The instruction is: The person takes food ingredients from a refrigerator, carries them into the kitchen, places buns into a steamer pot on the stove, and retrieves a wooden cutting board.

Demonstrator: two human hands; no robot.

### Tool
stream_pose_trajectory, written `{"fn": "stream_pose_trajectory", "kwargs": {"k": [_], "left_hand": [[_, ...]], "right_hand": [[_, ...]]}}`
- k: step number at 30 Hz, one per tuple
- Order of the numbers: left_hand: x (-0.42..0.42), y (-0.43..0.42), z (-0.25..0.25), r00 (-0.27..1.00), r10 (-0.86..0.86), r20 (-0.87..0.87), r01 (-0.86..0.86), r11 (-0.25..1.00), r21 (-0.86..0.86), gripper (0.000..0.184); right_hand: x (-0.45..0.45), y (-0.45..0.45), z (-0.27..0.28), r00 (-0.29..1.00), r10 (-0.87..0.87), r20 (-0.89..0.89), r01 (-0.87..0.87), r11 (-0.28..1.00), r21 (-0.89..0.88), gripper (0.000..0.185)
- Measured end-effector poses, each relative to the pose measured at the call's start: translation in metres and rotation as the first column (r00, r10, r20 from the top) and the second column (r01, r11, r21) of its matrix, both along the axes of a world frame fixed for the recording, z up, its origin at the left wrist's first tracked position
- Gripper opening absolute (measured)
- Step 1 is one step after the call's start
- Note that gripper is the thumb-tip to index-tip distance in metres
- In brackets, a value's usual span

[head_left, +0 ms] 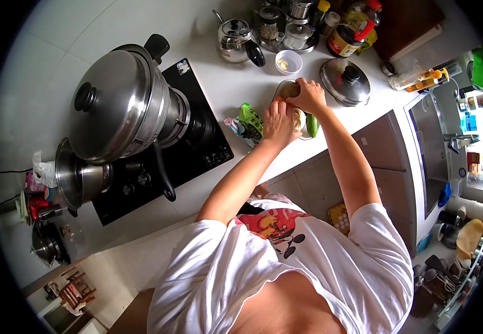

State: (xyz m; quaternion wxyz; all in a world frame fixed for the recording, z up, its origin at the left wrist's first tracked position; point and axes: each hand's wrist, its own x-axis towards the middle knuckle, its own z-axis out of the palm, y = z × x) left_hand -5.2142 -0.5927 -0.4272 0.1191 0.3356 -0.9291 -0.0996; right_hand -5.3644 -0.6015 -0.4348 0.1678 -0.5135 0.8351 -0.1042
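Vegetables [311,126] in tray [306,137], left hand [280,121], right hand [309,97] — both curled over, grips unclear

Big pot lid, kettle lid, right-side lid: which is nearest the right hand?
The right-side lid, just beside the right hand; the kettle lid is farther away, and the big pot lid farthest, at the picture's left.
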Motion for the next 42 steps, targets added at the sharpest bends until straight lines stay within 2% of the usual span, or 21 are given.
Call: {"fn": "stream_pose_trajectory", "kwargs": {"k": [5, 7, 8, 9, 10, 11, 13, 15, 16, 18, 19, 21, 23, 25, 29, 30, 32, 34, 39, 41, 42], "left_hand": [[0.001, -0.002, -0.007, 0.998, -0.056, -0.017, 0.055, 0.998, -0.019, 0.071], [-0.001, -0.005, -0.009, 0.998, -0.065, 0.013, 0.065, 0.998, 0.011, 0.066], [-0.002, -0.007, -0.010, 0.998, -0.065, 0.012, 0.065, 0.998, 0.010, 0.066], [-0.002, -0.009, -0.011, 0.997, -0.074, -0.003, 0.074, 0.997, 0.036, 0.064], [-0.003, -0.011, -0.012, 0.996, -0.082, -0.019, 0.083, 0.995, 0.061, 0.063], [-0.003, -0.012, -0.012, 0.996, -0.082, -0.022, 0.083, 0.995, 0.057, 0.063], [0.001, -0.013, -0.010, 0.996, -0.086, -0.037, 0.089, 0.992, 0.091, 0.064], [0.004, -0.012, -0.002, 0.995, -0.070, -0.066, 0.077, 0.990, 0.118, 0.064], [0.006, -0.012, 0.005, 0.994, -0.053, -0.093, 0.067, 0.987, 0.148, 0.065], [0.010, -0.012, 0.017, 0.995, -0.020, -0.094, 0.038, 0.981, 0.192, 0.065], [0.012, -0.012, 0.024, 0.995, 0.013, -0.096, 0.010, 0.972, 0.236, 0.065], [0.019, -0.014, 0.039, 0.992, 0.035, -0.118, -0.002, 0.964, 0.267, 0.064], [0.026, -0.018, 0.049, 0.984, 0.109, -0.143, -0.064, 0.956, 0.286, 0.061], [0.036, -0.024, 0.067, 0.978, 0.139, -0.157, -0.091, 0.956, 0.280, 0.059], [0.059, -0.036, 0.119, 0.961, 0.130, -0.243, -0.102, 0.987, 0.125, 0.061], [0.067, -0.040, 0.133, 0.955, 0.085, -0.284, -0.066, 0.995, 0.074, 0.061], [0.082, -0.047, 0.157, 0.947, 0.003, -0.320, -0.013, 0.999, -0.030, 0.061], [0.096, -0.055, 0.183, 0.945, -0.007, -0.326, -0.029, 0.994, -0.103, 0.063], [0.140, -0.070, 0.236, 0.941, 0.013, -0.339, -0.087, 0.975, -0.204, 0.068], [0.156, -0.076, 0.254, 0.921, 0.013, -0.389, -0.103, 0.972, -0.211, 0.070], [0.163, -0.079, 0.261, 0.912, 0.012, -0.410, -0.102, 0.975, -0.198, 0.070]], "right_hand": [[-0.005, -0.003, -0.001, 0.999, -0.018, 0.047, 0.021, 0.997, -0.070, 0.068], [-0.009, -0.001, -0.003, 0.941, -0.126, 0.314, 0.205, 0.951, -0.233, 0.069], [-0.010, 0.000, -0.003, 0.912, -0.139, 0.386, 0.261, 0.923, -0.283, 0.068], [-0.012, 0.004, -0.004, 0.912, -0.140, 0.385, 0.261, 0.923, -0.283, 0.068], [-0.014, 0.007, -0.004, 0.767, -0.129, 0.628, 0.407, 0.856, -0.320, 0.066], [-0.018, 0.009, -0.004, 0.568, -0.074, 0.820, 0.549, 0.776, -0.311, 0.064], [-0.023, 0.019, -0.003, 0.375, 0.005, 0.927, 0.633, 0.730, -0.260, 0.053], [-0.020, 0.030, 0.010, 0.125, 0.031, 0.992, 0.721, 0.684, -0.112, 0.050], [-0.019, 0.034, 0.014, 0.126, 0.035, 0.991, 0.721, 0.683, -0.115, 0.050], [-0.017, 0.042, 0.018, -0.163, 0.180, 0.970, 0.663, 0.748, -0.027, 0.048], [-0.015, 0.045, 0.021, -0.165, 0.185, 0.969, 0.659, 0.751, -0.031, 0.048], [-0.009, 0.049, 0.027, -0.330, 0.238, 0.913, 0.593, 0.805, 0.004, 0.044], [0.000, 0.052, 0.033, -0.370, 0.283, 0.885, 0.577, 0.817, -0.020, 0.042], [0.015, 0.052, 0.051, -0.443, 0.265, 0.857, 0.576, 0.816, 0.046, 0.043], [0.042, 0.043, 0.087, -0.591, 0.278, 0.757, 0.398, 0.917, -0.025, 0.060], [0.047, 0.037, 0.088, -0.615, 0.310, 0.725, 0.343, 0.933, -0.109, 0.065], [0.066, 0.023, 0.113, -0.604, 0.313, 0.733, 0.290, 0.943, -0.163, 0.066], [0.080, 0.005, 0.131, -0.589, 0.351, 0.728, 0.195, 0.936, -0.294, 0.069], [0.117, -0.030, 0.183, -0.580, 0.375, 0.723, 0.130, 0.919, -0.372, 0.071], [0.132, -0.041, 0.198, -0.690, 0.337, 0.640, 0.087, 0.917, -0.389, 0.072], [0.140, -0.046, 0.205, -0.704, 0.338, 0.624, 0.112, 0.921, -0.373, 0.074]]}}
